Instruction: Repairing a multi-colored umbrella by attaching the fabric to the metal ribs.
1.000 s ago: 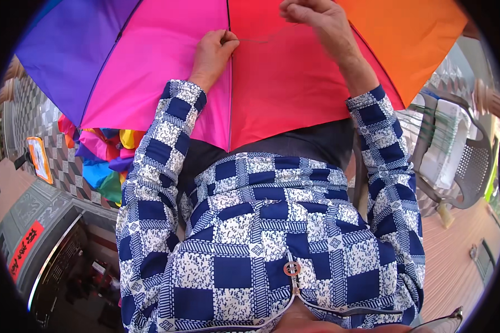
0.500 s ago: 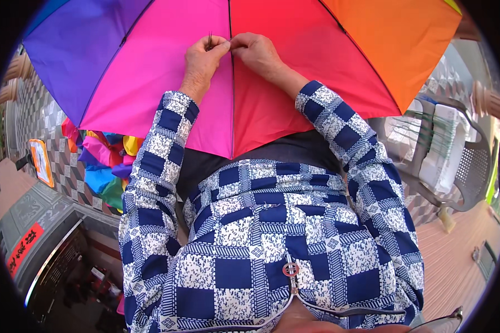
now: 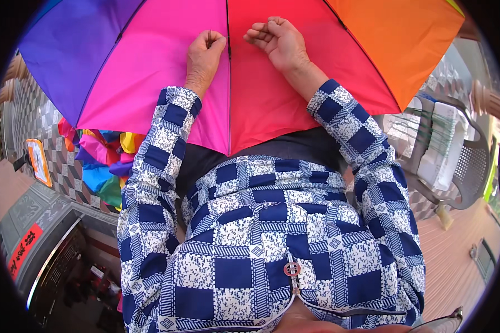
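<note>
pink-and-red umbrella [image 3: 150,77] is looking floppy, so i'd be gripping its rib [image 3: 229,83], left hand [image 3: 204,62] pinching a dark thing [image 3: 209,36], right hand [image 3: 284,48] half-curled, pinch unclear

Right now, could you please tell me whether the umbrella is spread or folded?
Spread: the umbrella fans out wide, its pink panel and red panel stretched between dark ribs.
</note>
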`<state>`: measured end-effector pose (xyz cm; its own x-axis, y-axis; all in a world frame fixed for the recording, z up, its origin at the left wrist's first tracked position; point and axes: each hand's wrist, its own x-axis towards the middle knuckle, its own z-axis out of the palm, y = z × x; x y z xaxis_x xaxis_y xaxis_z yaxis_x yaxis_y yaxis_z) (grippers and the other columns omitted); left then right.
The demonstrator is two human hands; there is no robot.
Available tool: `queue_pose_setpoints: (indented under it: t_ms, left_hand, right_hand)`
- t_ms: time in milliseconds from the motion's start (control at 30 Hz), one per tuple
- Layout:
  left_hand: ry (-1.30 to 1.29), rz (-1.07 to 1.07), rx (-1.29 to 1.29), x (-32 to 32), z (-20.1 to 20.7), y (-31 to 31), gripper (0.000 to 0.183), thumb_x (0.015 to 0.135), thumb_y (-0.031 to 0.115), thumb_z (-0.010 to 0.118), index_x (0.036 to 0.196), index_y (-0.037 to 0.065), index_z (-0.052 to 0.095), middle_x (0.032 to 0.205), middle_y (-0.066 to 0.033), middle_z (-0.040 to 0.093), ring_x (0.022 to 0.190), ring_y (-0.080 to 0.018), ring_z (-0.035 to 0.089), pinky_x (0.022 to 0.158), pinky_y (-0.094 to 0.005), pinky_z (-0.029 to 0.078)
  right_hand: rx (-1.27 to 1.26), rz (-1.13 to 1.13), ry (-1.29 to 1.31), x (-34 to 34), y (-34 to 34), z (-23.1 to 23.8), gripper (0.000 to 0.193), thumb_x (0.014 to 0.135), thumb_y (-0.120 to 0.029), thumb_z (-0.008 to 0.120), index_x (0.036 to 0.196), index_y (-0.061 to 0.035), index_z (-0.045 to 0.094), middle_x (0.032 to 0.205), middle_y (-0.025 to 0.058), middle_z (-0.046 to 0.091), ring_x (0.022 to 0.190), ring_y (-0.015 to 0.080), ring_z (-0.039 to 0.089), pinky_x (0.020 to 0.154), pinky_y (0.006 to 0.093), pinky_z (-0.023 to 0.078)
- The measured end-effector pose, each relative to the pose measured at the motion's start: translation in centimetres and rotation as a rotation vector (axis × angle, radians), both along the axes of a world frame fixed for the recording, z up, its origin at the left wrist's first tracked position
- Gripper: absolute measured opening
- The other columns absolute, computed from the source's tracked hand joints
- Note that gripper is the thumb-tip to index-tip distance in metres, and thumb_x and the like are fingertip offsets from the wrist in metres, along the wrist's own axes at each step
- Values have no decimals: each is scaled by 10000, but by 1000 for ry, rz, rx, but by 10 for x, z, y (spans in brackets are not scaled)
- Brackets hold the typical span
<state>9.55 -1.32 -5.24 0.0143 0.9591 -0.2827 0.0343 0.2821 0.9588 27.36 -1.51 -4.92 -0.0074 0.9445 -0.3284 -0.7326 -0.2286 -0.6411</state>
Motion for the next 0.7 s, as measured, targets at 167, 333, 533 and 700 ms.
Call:
queue_pose_setpoints:
  t_ms: [167,333,533,700]
  left_hand:
    - [780,-316,702,4,-4,-2,126,803,134,625,883,50,575,727,-50,536,644,-186,559,536,-333,449]
    - [1054,-407,778,7,2,-9,171,767,154,657,907,85,588,791,-87,532,730,-290,574,596,-401,476]
    - [1085,-432,766,9,-1,-7,146,757,160,657,867,106,577,799,-99,534,726,-331,588,599,-433,485]
    - [1068,-451,703,6,-5,-9,180,758,198,660,881,106,566,842,-112,551,725,-337,589,605,-435,488]
  right_hand:
    - [112,183,58,71,11,-19,76,918,-96,435,933,-47,490,783,72,556,672,165,546,659,301,473]
    - [99,216,57,76,4,9,100,905,-129,487,953,-48,518,745,42,544,647,132,517,590,266,428]
    - [6,55,-102,67,-7,90,50,902,-127,459,911,-91,492,604,-15,431,447,92,358,453,240,340]
    - [604,369,455,81,-9,83,53,896,-131,462,915,-91,493,599,-18,425,436,89,352,443,239,333]
